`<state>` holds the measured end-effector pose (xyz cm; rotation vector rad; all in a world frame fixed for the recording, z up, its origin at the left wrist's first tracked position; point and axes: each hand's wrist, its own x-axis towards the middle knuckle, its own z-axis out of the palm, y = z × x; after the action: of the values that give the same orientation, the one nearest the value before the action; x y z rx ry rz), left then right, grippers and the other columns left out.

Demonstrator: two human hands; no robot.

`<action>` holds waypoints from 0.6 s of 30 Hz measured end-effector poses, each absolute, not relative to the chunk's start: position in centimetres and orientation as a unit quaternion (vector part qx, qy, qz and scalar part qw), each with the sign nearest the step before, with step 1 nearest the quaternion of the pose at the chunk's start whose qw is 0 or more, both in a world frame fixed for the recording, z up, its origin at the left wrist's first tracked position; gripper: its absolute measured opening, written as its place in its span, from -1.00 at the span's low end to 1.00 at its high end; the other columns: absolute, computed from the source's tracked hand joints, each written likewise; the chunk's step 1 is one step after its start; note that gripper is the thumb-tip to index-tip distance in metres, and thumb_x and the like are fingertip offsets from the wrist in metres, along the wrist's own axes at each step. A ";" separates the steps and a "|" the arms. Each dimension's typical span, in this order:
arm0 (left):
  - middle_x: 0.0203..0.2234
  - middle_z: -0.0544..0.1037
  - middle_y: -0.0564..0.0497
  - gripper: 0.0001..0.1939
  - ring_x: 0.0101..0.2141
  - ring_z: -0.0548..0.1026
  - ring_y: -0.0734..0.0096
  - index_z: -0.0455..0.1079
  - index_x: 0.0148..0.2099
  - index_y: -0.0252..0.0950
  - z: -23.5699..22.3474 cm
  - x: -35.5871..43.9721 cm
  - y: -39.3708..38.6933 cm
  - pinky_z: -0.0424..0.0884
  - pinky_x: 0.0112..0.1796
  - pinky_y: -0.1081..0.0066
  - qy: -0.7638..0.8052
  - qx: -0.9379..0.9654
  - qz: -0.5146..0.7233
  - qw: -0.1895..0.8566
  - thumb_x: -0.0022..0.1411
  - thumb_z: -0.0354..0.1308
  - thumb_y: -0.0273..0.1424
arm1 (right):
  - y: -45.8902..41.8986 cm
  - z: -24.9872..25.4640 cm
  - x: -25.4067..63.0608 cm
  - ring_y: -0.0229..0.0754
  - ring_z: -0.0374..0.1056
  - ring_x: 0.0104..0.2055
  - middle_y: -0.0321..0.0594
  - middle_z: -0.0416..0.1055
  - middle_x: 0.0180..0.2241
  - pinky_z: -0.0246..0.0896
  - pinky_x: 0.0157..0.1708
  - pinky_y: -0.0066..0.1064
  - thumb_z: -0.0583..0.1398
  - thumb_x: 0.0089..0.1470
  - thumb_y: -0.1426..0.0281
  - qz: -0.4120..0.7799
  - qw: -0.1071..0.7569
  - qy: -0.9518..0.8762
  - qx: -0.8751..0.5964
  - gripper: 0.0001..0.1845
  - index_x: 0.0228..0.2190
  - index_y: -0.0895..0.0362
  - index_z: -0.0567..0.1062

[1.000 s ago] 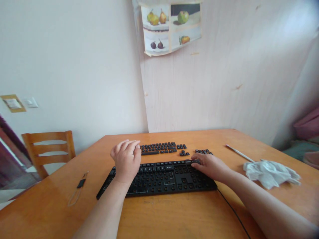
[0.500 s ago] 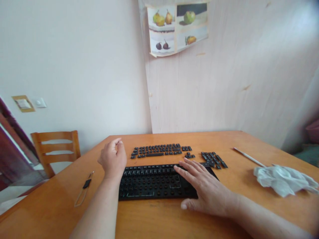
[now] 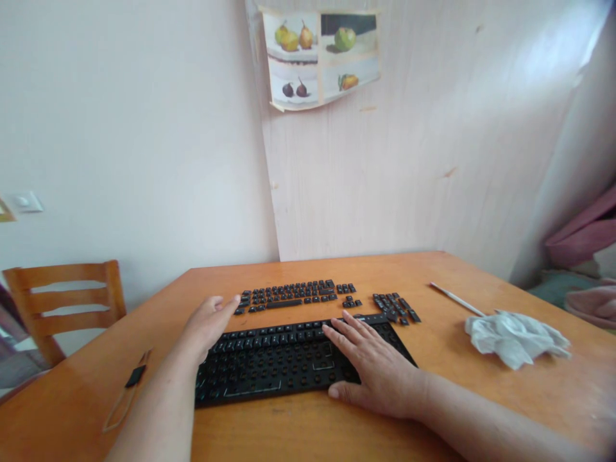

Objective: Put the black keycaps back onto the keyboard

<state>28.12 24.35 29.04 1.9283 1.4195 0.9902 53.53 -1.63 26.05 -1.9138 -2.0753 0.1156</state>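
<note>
A black keyboard (image 3: 269, 372) lies in front of me, its upper rows fitted with keycaps and much of the lower part bare. My right hand (image 3: 370, 366) rests palm down over its right part, fingers stretched and apart, holding nothing. At the keyboard's far left edge is my left hand (image 3: 208, 327), with the thumb side up and pointing at the loose keycaps (image 3: 289, 292). Its fingers look drawn in, mostly hidden behind the hand, so anything between them cannot be seen. The loose keycaps sit in keyboard order beyond the keyboard.
A wire tool with a black grip (image 3: 135, 376) lies left of my forearm. To the right are a keypad group of keycaps (image 3: 395, 307), a white pencil-like stick (image 3: 455, 298) and a crumpled white plastic bag (image 3: 514, 340). A wooden chair (image 3: 67, 273) stands left of the table (image 3: 269, 436).
My left hand has come down from a raised fist, its thumb now reaching toward the loose keycaps. My right hand stays flat on the keyboard. The view has swung to the right.
</note>
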 end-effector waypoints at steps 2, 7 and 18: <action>-0.14 0.59 -0.23 -0.43 -0.05 0.51 -0.06 0.45 -0.14 -0.30 29.2 28.2 24.1 0.40 -0.08 0.14 0.531 0.718 0.353 0.279 0.00 0.17 0.07 | -1.5 26.1 53.6 0.17 -0.36 0.40 -0.09 -0.13 0.37 -0.34 0.32 0.07 0.08 0.01 -0.22 0.041 0.158 -0.725 -0.669 0.04 0.35 0.02 -0.05; -0.11 0.58 -0.19 -0.43 -0.03 0.48 -0.03 0.45 -0.17 -0.26 29.5 28.4 23.9 0.34 -0.02 0.12 0.532 0.721 0.330 0.295 0.06 0.10 0.13 | -1.1 26.2 53.6 0.17 -0.34 0.40 -0.10 -0.13 0.37 -0.34 0.32 0.06 0.08 0.01 -0.22 0.044 0.155 -0.723 -0.671 0.04 0.35 0.03 -0.03; -0.25 0.60 -0.18 -0.43 -0.14 0.51 0.02 0.45 -0.29 -0.29 28.1 28.3 24.8 0.41 -0.17 0.19 0.525 0.687 0.392 0.315 0.10 0.04 0.15 | -0.6 24.6 54.3 0.14 -0.26 0.39 -0.11 -0.10 0.37 -0.26 0.31 0.10 0.08 0.09 -0.14 -0.006 0.173 -0.730 -0.661 -0.10 0.33 -0.02 0.02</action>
<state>28.29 24.77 28.13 1.8091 1.3838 1.0339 54.35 -0.56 24.64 -1.8764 -2.0705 -0.0173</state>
